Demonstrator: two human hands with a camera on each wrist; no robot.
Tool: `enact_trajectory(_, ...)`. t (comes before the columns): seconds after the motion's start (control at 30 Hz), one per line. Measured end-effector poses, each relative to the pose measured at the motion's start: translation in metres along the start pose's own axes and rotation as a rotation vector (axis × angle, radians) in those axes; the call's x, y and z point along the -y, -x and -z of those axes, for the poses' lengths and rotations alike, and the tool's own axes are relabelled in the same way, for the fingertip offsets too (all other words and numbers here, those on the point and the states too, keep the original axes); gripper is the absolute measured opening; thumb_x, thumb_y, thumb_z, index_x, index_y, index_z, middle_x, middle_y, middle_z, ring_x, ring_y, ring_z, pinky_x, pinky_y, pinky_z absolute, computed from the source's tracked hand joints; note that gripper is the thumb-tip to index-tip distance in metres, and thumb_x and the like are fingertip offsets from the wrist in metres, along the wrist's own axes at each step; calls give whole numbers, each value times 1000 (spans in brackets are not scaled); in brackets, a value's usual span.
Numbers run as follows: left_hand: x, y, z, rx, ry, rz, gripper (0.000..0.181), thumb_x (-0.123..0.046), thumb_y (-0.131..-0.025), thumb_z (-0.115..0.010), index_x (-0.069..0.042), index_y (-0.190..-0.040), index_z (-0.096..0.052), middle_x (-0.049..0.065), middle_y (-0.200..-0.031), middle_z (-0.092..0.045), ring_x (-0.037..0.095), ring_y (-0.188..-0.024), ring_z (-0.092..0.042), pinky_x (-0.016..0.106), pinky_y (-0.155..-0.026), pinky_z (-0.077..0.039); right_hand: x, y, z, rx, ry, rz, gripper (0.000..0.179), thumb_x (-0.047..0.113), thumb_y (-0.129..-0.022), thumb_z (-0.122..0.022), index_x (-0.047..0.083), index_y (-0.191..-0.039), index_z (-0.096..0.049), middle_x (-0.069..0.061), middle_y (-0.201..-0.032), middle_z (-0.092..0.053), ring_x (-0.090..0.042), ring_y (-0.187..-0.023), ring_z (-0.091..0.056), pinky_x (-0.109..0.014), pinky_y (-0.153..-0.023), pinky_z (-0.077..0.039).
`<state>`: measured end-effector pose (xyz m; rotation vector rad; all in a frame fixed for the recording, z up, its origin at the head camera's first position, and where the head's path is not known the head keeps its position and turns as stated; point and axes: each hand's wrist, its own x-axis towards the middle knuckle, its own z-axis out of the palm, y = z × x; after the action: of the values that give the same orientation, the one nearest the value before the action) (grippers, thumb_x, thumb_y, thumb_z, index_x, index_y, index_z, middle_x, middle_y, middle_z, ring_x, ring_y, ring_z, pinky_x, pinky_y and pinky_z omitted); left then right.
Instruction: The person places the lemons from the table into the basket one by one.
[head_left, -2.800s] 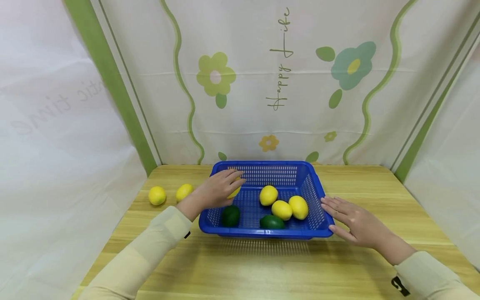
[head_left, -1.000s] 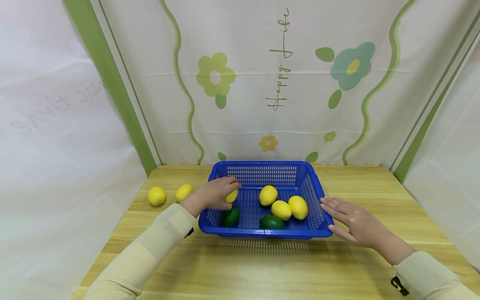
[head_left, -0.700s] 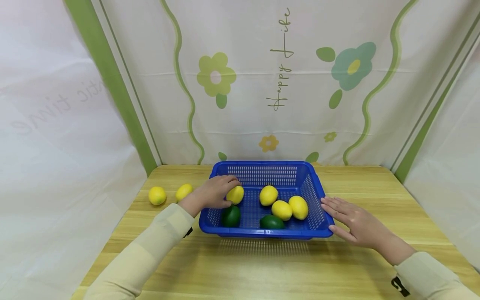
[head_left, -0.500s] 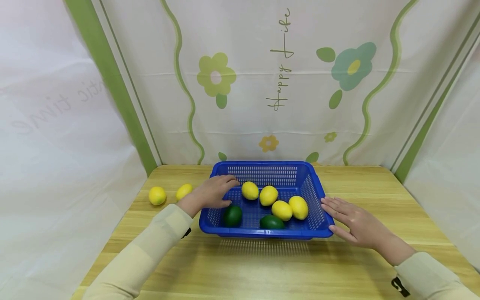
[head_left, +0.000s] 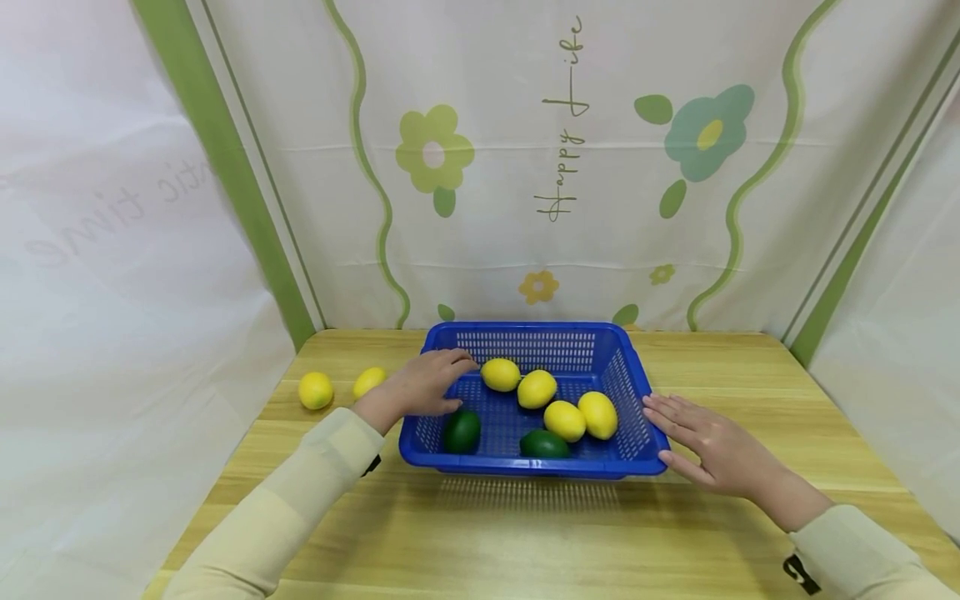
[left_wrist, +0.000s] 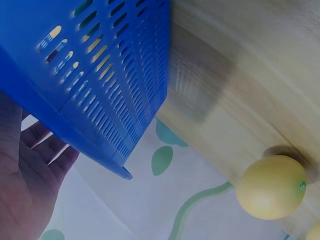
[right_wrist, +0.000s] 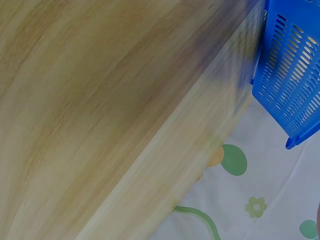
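Observation:
My left hand (head_left: pixel 426 385) hovers over the left rim of the blue plastic basket (head_left: pixel 536 468), its fingers loosely bent and nothing held. Nearest its fingertips, inside the basket, lies a yellow lemon (head_left: pixel 500 375). A second lemon (head_left: pixel 537 389) touches it, and two more lie to the right. Two dark green oval fruits sit near the front: one (head_left: pixel 462 432) below my left hand, the other (head_left: pixel 544 444) mid-front. With straight fingers my right hand (head_left: pixel 708 442) rests on the basket's right rim. In the left wrist view, the left hand (left_wrist: pixel 30 175) is beside the slotted basket wall (left_wrist: pixel 105 75).
On the wooden table (head_left: pixel 525 550), left of the basket, lie two lemons: one far left (head_left: pixel 315 391), the other (head_left: pixel 369 383) partly behind my left wrist. A patterned white curtain (head_left: pixel 480 233) stands behind the table, with more cloth at both sides.
My left hand has let go of a lemon inside the basket. That lemon rolled right and back, coming up against another one. The right hand has stayed on the rim.

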<state>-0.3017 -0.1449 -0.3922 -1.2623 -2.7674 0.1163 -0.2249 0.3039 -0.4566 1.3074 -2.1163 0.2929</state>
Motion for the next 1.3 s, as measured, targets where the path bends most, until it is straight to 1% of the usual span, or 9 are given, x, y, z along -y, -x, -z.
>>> enact_trajectory(0.17, 0, 1, 4, -19, 7, -8, 58, -33, -86, -74, -11, -135, -54, 9, -132, -54, 27, -119, -54, 41, -101, -45, 0, 0, 0, -4, -1, -1, 60, 43, -104, -37, -8, -125, -61, -23, -131, -57, -30, -128, -49, -29, -115, -23)
enact_trajectory(0.37, 0, 3, 10, -43, 26, -23, 57, -31, -85, -75, -7, -133, -55, 11, -131, -54, 28, -118, -55, 41, -100, -46, -1, 1, -1, -13, -1, 5, 60, 43, -104, -37, -8, -125, -61, -23, -130, -58, -29, -128, -49, -30, -115, -23)
enact_trajectory(0.53, 4, 4, 13, -52, 30, -9, 56, -28, -86, -74, -6, -133, -54, 11, -132, -53, 28, -120, -53, 41, -101, -45, -2, 1, 0, 6, -1, -2, 61, 44, -104, -37, -8, -126, -61, -22, -131, -57, -28, -130, -48, -29, -115, -23)
enact_trajectory(0.67, 6, 7, 20, -74, 65, -4, 56, -24, -85, -75, -4, -133, -54, 13, -133, -53, 31, -121, -52, 43, -102, -44, -2, 0, 0, 15, -4, -1, 61, 44, -104, -37, -8, -126, -61, -22, -131, -57, -27, -131, -46, -29, -115, -22)
enact_trajectory(0.8, 8, 12, 26, -112, 71, -13, 56, -23, -85, -75, -2, -133, -54, 16, -132, -53, 32, -119, -53, 44, -100, -45, -1, 0, 1, 12, 0, 6, 60, 43, -104, -37, -8, -125, -61, -23, -131, -57, -27, -130, -47, -30, -115, -23)
enact_trajectory(0.97, 12, 20, 33, -147, 53, -6, 58, -22, -85, -75, -2, -134, -53, 18, -133, -53, 33, -118, -54, 43, -100, -45, -1, 1, 2, 40, 5, -14, 62, 44, -104, -36, -8, -126, -61, -22, -132, -57, -26, -132, -46, -29, -115, -21)
enact_trajectory(1.07, 14, 26, 36, -157, 73, 15, 58, -21, -85, -75, -1, -134, -53, 19, -134, -52, 34, -120, -53, 44, -101, -44, -1, 2, 2, 55, 9, -26, 62, 45, -104, -35, -7, -126, -61, -21, -132, -57, -26, -132, -46, -28, -115, -21)
enact_trajectory(1.2, 18, 36, 41, -180, 103, 47, 58, -19, -84, -76, 0, -133, -53, 19, -133, -52, 34, -118, -54, 46, -100, -45, -1, 2, 2, 57, 8, -26, 62, 45, -104, -36, -7, -127, -61, -21, -132, -57, -28, -130, -48, -28, -115, -21)
enact_trajectory(1.3, 24, 41, 41, -203, 93, 67, 58, -19, -84, -77, 1, -133, -53, 19, -132, -52, 34, -115, -55, 45, -98, -46, -1, 2, 1, 45, 7, -18, 61, 45, -104, -36, -7, -126, -61, -22, -132, -57, -29, -128, -50, -28, -115, -22)
